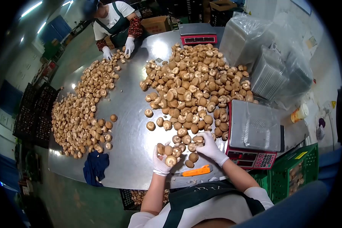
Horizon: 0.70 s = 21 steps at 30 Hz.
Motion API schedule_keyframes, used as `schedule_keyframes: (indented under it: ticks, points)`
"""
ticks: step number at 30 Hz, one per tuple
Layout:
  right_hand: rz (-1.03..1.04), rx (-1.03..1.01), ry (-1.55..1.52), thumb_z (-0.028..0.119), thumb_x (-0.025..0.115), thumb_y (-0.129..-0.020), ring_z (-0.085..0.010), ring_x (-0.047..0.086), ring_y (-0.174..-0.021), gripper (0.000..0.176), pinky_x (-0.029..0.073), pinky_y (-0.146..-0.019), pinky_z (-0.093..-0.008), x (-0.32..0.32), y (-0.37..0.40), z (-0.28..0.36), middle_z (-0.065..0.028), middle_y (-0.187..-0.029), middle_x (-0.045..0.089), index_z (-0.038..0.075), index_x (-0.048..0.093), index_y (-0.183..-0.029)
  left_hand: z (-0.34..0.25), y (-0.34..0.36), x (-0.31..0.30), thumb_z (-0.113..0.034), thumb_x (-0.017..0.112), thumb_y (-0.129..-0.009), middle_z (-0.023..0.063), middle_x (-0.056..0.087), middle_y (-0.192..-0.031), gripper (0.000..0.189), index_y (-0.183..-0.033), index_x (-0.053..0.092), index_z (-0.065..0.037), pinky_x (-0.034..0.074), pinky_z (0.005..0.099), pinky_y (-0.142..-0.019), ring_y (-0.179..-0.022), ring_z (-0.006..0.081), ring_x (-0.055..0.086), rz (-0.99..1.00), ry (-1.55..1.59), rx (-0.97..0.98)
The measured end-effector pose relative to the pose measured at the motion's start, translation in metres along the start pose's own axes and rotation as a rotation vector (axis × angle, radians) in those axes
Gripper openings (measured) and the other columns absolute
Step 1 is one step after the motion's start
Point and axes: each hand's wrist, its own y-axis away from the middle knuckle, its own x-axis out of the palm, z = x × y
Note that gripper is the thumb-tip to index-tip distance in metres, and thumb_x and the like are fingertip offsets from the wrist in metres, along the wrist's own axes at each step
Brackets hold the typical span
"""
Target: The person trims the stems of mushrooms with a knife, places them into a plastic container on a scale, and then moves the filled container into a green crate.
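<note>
My left hand (pixel 162 164), in a white glove, cups several brown mushrooms (pixel 168 150) near the table's front edge. To its right, my right hand (pixel 212 148), gloved as well, has its fingers around a mushroom (pixel 197 139) at the lower edge of the large mushroom pile (pixel 193 83). Between the hands lie a few more mushrooms, two of them (pixel 193 157) close to the front edge. Just below these, an orange cutter (pixel 197 170) rests on the metal table (pixel 129 152).
A scale (pixel 254 125) with a clear tray stands right of my right hand. Bagged plastic trays (pixel 269 72), a cup (pixel 299 113) and a green crate (pixel 296 171) are farther right. Another mushroom pile (pixel 79 117), a blue cloth (pixel 96 167) and a co-worker (pixel 117 22) are left.
</note>
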Motion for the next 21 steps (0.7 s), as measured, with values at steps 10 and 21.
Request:
schedule_keyframes:
  ticks: [10,21]
  points:
    - [0.307,0.492,-1.875,0.018,0.058,-0.079,-0.0259,0.057,-0.089,0.037,0.053,-0.067,-0.0372,-0.093,0.033,0.032,-0.0121,-0.104,0.052,0.009,0.047,-0.113,0.025,-0.008,0.043,-0.061,0.033,-0.086,0.0169,0.052,-0.117,0.066,-0.126,0.044,-0.01,0.05,0.052,-0.074,-0.103,0.0367,0.054,0.026,0.017,-0.087]
    - [-0.216,0.326,0.192,0.003,0.058,-0.073,-0.0247,0.049,-0.108,0.045,0.044,-0.087,-0.0291,-0.237,0.08,-0.004,-0.0113,-0.119,0.039,0.006,0.045,-0.115,0.067,-0.051,0.075,-0.066,0.039,-0.081,0.0194,0.045,-0.127,0.07,-0.131,0.039,-0.017,0.047,0.0602,-0.076,-0.113,0.0377,0.049,0.127,-0.026,-0.356]
